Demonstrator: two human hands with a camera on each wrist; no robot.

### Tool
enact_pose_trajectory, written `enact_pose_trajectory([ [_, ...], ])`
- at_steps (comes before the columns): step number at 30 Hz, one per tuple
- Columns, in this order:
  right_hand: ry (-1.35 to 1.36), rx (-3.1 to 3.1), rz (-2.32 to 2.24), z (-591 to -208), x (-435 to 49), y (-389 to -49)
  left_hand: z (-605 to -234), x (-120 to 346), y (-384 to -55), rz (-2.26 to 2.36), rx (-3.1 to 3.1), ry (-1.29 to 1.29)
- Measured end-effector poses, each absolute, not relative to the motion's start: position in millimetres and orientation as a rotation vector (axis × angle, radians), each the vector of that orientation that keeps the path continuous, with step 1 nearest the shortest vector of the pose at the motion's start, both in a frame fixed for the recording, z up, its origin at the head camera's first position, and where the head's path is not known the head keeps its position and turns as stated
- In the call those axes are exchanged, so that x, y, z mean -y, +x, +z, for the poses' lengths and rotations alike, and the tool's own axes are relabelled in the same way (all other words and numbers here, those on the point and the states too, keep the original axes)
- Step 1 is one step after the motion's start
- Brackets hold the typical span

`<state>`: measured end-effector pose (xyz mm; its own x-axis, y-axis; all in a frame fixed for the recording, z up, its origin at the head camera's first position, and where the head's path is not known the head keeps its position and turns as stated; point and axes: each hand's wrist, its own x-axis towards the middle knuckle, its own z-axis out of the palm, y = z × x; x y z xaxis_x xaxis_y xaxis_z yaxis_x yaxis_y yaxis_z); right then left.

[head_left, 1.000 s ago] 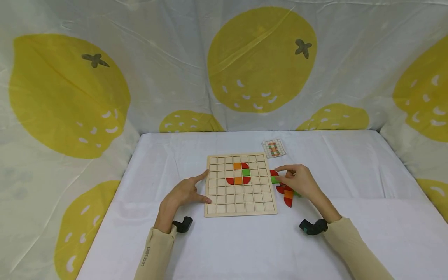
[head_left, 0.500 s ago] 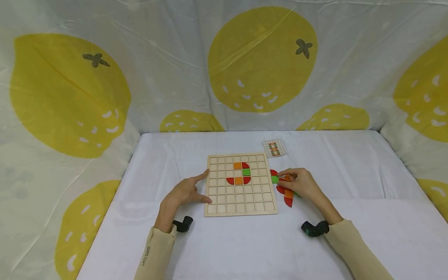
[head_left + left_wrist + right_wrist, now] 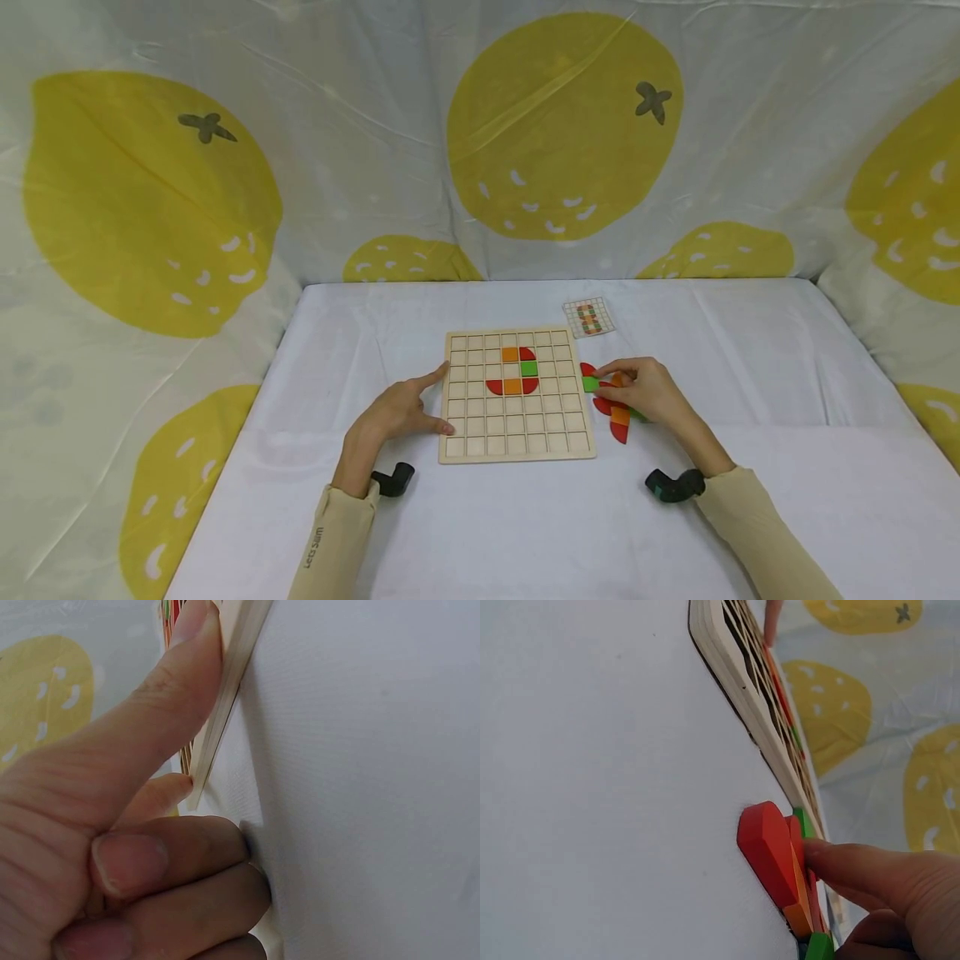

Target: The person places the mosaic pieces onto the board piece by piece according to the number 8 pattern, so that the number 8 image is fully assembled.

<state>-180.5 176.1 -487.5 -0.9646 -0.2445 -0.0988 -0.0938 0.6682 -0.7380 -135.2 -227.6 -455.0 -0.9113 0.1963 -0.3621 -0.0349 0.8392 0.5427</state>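
Note:
A square wooden grid board (image 3: 480,429) lies on the table, with red quarter-round, orange square and green square tiles set in its upper middle cells. My left hand (image 3: 397,408) rests at the board's left edge, thumb and index finger spread along it; in the left wrist view the other fingers (image 3: 195,907) are curled beneath. Right of the board, my right hand (image 3: 648,390) pinches a red quarter-round tile (image 3: 604,386) between thumb and index finger, low over the loose tiles. Around it lie a green square tile (image 3: 590,384), an orange square tile (image 3: 619,415) and another red tile (image 3: 618,433).
A small pattern card (image 3: 589,317) lies behind the board's right corner, printed with a coloured grid. A white cloth covers the table (image 3: 525,533), and a lemon-print curtain (image 3: 390,167) stands behind it. Black wrist devices (image 3: 675,485) sit at both wrists.
My right hand has shifted slightly right over the loose tiles, its thumb and index finger closing in on a red tile; an orange tile now shows beneath. The left hand and board stay put.

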Motion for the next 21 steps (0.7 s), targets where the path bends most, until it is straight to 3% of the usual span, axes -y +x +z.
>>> enact_pose_trajectory([
  [21, -0.251, -2.701, -1.186, -491.4, -174.3, -184.0, -453.3, 226.6, -134.8, 0.779, -2.613, 0.110],
])
